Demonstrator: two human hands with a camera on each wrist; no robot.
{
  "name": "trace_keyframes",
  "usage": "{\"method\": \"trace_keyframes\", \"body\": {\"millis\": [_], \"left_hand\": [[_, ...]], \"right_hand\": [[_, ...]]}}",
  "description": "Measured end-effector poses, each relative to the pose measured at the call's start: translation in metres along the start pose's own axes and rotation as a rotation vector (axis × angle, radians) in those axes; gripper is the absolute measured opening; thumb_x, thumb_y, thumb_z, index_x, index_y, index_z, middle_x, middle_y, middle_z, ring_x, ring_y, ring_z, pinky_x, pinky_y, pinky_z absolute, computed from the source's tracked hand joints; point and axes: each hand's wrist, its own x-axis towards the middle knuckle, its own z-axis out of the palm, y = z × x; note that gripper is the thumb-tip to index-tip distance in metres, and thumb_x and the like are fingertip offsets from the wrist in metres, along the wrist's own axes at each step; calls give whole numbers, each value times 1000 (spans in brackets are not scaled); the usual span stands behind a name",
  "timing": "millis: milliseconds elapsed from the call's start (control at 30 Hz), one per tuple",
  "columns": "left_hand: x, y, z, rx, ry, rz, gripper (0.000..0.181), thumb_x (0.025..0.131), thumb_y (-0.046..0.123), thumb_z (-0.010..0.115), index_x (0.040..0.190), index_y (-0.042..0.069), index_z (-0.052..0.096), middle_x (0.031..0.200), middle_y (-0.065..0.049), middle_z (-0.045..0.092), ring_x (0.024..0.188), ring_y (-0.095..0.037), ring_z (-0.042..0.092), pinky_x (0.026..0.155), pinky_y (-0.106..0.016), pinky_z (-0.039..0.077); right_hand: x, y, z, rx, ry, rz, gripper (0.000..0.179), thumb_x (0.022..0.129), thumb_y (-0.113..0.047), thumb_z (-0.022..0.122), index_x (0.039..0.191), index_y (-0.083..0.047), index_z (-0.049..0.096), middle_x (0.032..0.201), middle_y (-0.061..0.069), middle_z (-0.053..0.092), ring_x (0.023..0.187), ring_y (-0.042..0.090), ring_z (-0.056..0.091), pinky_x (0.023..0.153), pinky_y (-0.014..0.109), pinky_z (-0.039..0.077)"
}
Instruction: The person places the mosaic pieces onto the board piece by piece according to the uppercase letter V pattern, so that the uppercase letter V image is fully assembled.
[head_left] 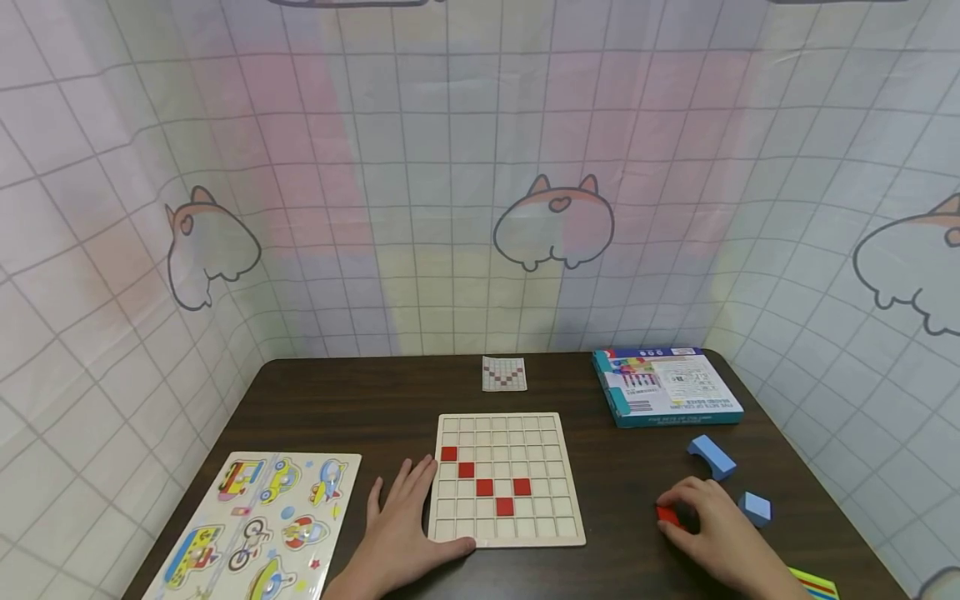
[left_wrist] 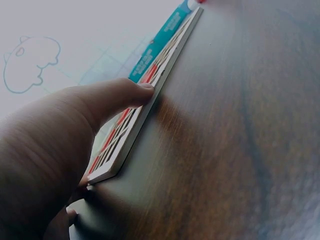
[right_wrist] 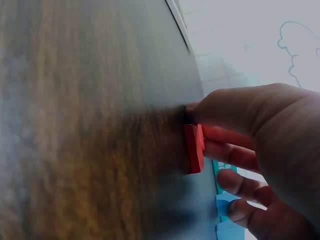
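Note:
A cream grid board (head_left: 536, 517) lies at the middle of the table, with several red squares (head_left: 504, 506) set in its cells. My left hand (head_left: 401, 533) is spread at the board's left side, fingers straight along that edge. In the left wrist view its thumb (left_wrist: 120, 95) rests on the near rim. To the board's right, my right hand (head_left: 708, 529) pinches a red tile (head_left: 667, 516) low over the tabletop. Seen from the right wrist, the red tile (right_wrist: 193, 149) stands between thumb and fingers, with the other fingers loosely bent.
Beyond the board lies a small pattern card (head_left: 504, 374). A teal-edged box (head_left: 675, 387) is at the back right. A blue arch block (head_left: 711, 457) and a blue block (head_left: 754, 508) sit by my right hand. On the left lies a vehicle picture board (head_left: 258, 525). Something striped (head_left: 816, 583) shows at front right.

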Motion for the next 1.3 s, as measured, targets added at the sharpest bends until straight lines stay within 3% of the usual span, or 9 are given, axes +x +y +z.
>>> {"method": "trace_keyframes", "body": {"millis": [233,533,1300], "left_hand": [[0,0,0,7,5,5,138,66,95,80,174,20,39,181,-1,38,172,-37,25,131,-78,5],[0,0,0,-2,1,0,137,66,95,80,174,20,39,181,-1,38,172,-37,24,130,-79,4],[1,1,-1,7,-11,-11,139,66,97,79,174,21,38,182,-1,36,173,-36,23,131,-79,3]], "right_hand": [[7,-7,4,-11,43,-40,21,91,-41,93,105,-33,80,108,-16,73,106,12,59,90,37,58],[18,-22,10,17,43,-69,21,92,-42,92,108,-35,80,108,-20,74,103,6,57,89,31,58],[50,-48,19,90,34,-143,19,94,-44,90,108,-36,82,105,-26,72,105,5,57,94,34,58]]}}
